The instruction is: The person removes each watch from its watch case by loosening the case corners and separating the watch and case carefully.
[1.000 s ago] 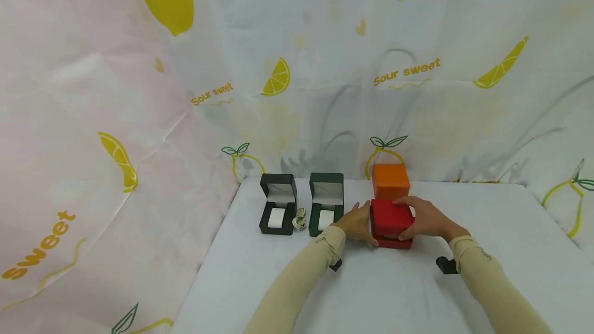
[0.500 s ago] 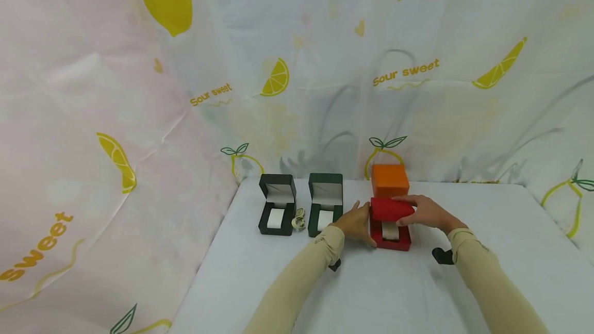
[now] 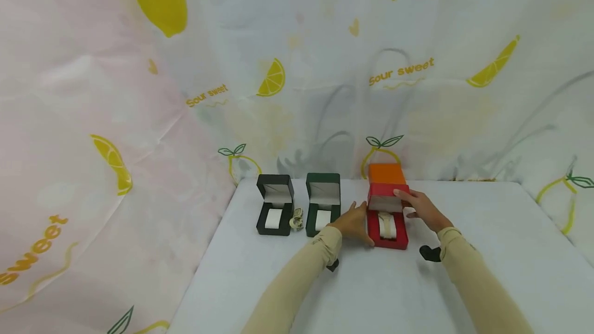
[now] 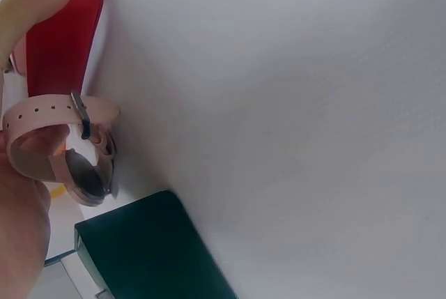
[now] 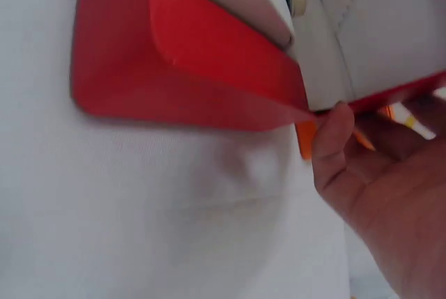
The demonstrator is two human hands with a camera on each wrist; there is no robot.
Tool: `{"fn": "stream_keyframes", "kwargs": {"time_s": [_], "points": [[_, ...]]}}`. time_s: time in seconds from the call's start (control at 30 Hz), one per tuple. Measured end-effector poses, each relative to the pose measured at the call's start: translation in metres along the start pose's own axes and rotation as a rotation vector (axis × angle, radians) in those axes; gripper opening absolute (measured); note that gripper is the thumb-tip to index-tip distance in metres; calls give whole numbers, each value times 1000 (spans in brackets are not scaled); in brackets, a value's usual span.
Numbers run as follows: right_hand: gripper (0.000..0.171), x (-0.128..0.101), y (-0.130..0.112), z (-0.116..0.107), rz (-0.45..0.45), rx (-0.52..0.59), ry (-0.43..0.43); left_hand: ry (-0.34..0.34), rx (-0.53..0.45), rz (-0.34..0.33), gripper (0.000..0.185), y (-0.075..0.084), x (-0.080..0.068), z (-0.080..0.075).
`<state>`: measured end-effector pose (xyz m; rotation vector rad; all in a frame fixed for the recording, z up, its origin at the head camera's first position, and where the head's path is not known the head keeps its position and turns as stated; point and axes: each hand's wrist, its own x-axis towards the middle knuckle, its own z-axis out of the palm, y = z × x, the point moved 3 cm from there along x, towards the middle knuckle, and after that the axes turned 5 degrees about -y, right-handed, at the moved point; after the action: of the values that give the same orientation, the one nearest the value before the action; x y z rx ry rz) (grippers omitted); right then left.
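Lemon-printed sheeting (image 3: 297, 66) hangs behind and to the left of a white table (image 3: 487, 272), on which four small hinged boxes stand along the far edge. From left to right: a black box (image 3: 275, 204) and a green box (image 3: 322, 203), both open, with pale cushions inside; a loose watch (image 3: 295, 219) lying between their bases; then a red box (image 3: 388, 216), and directly behind it a closed orange box (image 3: 386, 173).

The red box is fully open, its lid upright, and a watch on a pale cushion (image 3: 386, 224) is seen inside. The left hand (image 3: 355, 222) rests against the box's left wall, fingers fairly straight, steadying rather than clasping it. The left wrist view shows a pink-strapped watch (image 4: 66, 147) looped close to that palm; whether the hand grips it cannot be told. The right hand (image 3: 419, 207) touches the right edge of the raised lid, with the thumb (image 5: 333, 142) laid on the lid's rim in the right wrist view and the fingers not closed around anything.

Judged from the layout, three of the four boxes are open; the orange box is unopened.
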<state>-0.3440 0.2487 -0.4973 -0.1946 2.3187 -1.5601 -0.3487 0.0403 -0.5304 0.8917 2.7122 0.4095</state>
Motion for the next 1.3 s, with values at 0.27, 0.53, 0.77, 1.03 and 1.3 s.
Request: {"fn": "stream_keyframes", "kwargs": {"time_s": [0.27, 0.53, 0.77, 1.03, 1.3], "points": [[85, 7, 1, 10, 67, 7, 121, 22, -16, -5, 118, 2, -3, 1], [97, -1, 0, 16, 62, 38, 90, 31, -10, -17, 111, 7, -12, -10], [100, -6, 3, 13, 68, -28, 81, 150, 122, -73, 75, 27, -26, -32], [78, -7, 17, 14, 74, -122, 88, 158, 154, 73, 47, 44, -16, -31], [65, -9, 41, 18, 32, -74, 90, 117, 69, -24, 52, 39, -10, -15]]}}
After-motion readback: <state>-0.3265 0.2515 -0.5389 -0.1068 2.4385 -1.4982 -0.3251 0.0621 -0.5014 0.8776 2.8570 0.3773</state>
